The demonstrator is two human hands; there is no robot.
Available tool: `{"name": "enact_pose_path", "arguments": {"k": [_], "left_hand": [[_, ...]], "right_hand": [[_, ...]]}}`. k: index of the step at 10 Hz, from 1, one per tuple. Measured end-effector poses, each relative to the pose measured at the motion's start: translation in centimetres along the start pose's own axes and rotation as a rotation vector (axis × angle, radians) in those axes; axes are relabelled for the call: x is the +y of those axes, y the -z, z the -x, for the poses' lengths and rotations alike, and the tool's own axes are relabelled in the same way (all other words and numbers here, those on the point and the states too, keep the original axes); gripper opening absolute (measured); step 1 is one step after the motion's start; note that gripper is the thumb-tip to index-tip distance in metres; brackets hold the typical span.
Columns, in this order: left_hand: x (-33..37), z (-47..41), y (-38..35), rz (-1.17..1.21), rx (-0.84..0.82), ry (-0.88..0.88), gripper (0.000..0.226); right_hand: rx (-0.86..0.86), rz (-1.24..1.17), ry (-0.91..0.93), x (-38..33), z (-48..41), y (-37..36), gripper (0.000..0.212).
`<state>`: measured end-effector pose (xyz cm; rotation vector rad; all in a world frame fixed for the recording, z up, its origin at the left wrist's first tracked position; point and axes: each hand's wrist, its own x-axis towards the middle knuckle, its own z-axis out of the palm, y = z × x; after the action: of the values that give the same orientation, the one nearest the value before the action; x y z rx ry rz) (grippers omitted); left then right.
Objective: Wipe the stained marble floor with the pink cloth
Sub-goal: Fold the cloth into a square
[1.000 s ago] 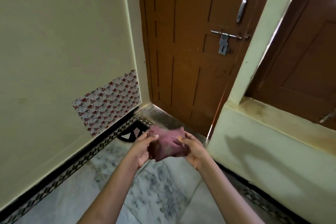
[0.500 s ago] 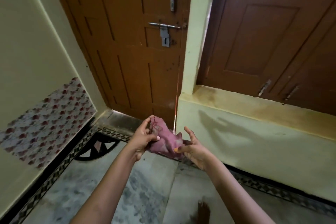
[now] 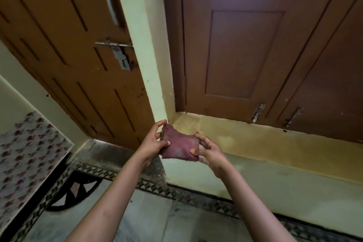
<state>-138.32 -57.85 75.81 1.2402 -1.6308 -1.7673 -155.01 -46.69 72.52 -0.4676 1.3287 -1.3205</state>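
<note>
The pink cloth (image 3: 179,146) is folded into a small dusty square and held in the air at the middle of the head view, well above the floor. My left hand (image 3: 154,142) pinches its left edge between thumb and fingers. My right hand (image 3: 209,152) grips its right edge, thumb across the front. The grey-veined marble floor (image 3: 145,216) lies below my forearms, bordered by a black patterned strip.
A brown door (image 3: 78,61) with a metal latch (image 3: 119,53) stands at left, a cream pillar (image 3: 145,49) in the middle, brown shutters (image 3: 255,49) above a yellowed ledge (image 3: 255,139) at right. A patterned paper patch (image 3: 25,159) covers the left wall.
The view has swung right and tilted up, leaving less floor in sight. The cloth has gone from a loose bunch to a flatter square stretched between both hands.
</note>
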Motion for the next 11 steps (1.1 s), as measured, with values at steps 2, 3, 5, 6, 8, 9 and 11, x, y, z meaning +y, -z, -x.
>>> {"name": "enact_pose_path", "arguments": {"k": [2,3,5,6,8,9,11], "left_hand": [[-0.5,-5.8,-2.2,-0.323,-0.022,-0.074,0.055],[-0.9,-9.5,-2.8,-0.52,-0.018,-0.112,0.056],[-1.7,-16.4,-3.7,-0.695,-0.146,-0.128,0.072],[-3.1,-20.5,-3.2,-0.745,-0.181,-0.036,0.079],[-4.8,-25.6,-2.9,-0.854,-0.28,0.026,0.075],[-6.6,-26.6,-3.0,-0.958,-0.311,0.037,0.084],[-7.9,-25.8,-3.1,-0.962,-0.242,0.014,0.076]], "right_hand": [[-0.014,0.432,0.07,-1.8,-4.9,2.8,0.085],[-0.023,0.489,0.098,-1.4,-7.9,4.2,0.09],[0.042,0.718,0.211,-0.2,-14.9,5.6,0.096],[0.077,0.816,0.199,0.7,-18.7,6.0,0.096],[0.132,0.878,0.057,2.0,-23.3,5.6,0.081],[0.174,1.085,0.027,2.9,-23.7,5.5,0.086],[0.269,1.276,-0.048,2.5,-22.7,4.9,0.067]]}}
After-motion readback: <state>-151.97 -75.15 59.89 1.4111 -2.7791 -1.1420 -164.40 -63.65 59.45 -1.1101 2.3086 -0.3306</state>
